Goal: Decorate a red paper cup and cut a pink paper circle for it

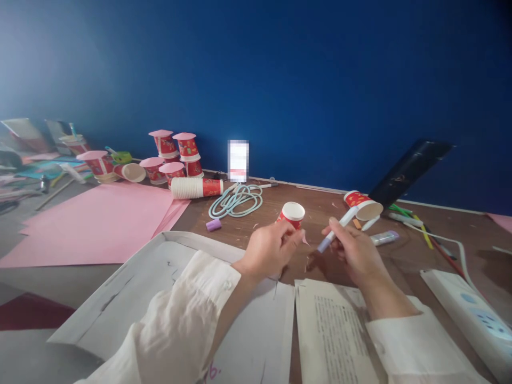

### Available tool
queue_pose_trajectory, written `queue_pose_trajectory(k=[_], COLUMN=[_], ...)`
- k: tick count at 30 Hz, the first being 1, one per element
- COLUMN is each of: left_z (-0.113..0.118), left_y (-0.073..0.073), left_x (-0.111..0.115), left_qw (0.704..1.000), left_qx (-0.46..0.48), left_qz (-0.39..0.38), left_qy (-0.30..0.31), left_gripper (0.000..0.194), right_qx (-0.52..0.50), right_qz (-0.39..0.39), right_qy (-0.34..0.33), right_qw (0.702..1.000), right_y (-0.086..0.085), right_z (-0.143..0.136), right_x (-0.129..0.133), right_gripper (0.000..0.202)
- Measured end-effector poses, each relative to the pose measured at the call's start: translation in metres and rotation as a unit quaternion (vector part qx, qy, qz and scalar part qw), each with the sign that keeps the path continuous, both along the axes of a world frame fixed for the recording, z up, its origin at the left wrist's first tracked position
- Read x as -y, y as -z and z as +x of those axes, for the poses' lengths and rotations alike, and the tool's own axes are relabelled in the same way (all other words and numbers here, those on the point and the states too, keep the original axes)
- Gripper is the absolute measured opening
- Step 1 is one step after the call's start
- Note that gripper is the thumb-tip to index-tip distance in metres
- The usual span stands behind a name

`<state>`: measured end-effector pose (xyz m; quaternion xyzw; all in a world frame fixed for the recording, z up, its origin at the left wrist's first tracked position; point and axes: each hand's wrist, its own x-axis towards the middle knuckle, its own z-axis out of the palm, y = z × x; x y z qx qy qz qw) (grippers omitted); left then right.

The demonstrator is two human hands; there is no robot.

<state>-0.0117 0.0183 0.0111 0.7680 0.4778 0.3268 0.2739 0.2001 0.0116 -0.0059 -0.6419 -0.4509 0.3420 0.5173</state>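
My left hand (272, 248) is closed, thumb and forefinger pinched on a small pink paper piece (304, 238) whose tip sticks out to the right. Just behind these fingers a red paper cup (294, 213) stands upright, mouth up, partly hidden by the hand; whether they touch, I cannot tell. In my right hand (354, 248) is a slim white pen (344, 220) with a pale purple end, held slanting, that end down and toward my left hand. A purple cap (214, 224) lies apart on the table to the left.
Pink sheets (104, 221) and red cups with pink paper tops (186, 146) are at left. Nested cups (196, 188) lie by a coiled cable (236, 202). A tipped cup (362, 205), clear tube (384, 238) and power strip (468, 314) are right; a box lid (132, 261) and booklet (336, 330) lie in front.
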Motion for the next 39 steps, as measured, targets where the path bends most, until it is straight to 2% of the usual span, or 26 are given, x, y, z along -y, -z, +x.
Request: queue_pose_trajectory(k=[3,5,8,15,18,25,39], left_z=[0.007,0.01,0.013,0.02,0.024,0.031,0.035], left_y=[-0.002,0.0,0.003,0.008,0.01,0.014,0.011], left_x=[0.01,0.012,0.011,0.011,0.012,0.011,0.01], left_qw=[0.99,0.984,0.981,0.966,0.964,0.962,0.964], left_qx=[-0.065,-0.11,-0.144,-0.225,-0.238,-0.253,-0.25], left_qz=[-0.035,-0.034,-0.028,-0.007,0.008,-0.013,-0.005], left_qy=[0.12,0.138,0.128,0.129,0.117,0.1,0.094], left_gripper=[0.044,0.045,0.048,0.054,0.054,0.054,0.055], right_qx=[-0.031,-0.052,-0.073,-0.123,-0.132,-0.145,-0.188], right_qz=[-0.006,-0.009,0.002,-0.014,-0.019,-0.029,-0.038], right_qy=[-0.035,-0.072,-0.09,-0.031,-0.006,0.035,0.056], right_qw=[0.999,0.996,0.993,0.992,0.991,0.988,0.98], right_y=[-0.001,-0.001,0.002,0.018,0.023,0.03,0.015], right_z=[-0.014,-0.024,-0.035,-0.039,-0.04,-0.041,-0.046], right_x=[0.007,0.011,0.016,0.011,0.009,0.004,0.0], right_gripper=[0.05,0.049,0.047,0.054,0.057,0.053,0.048])
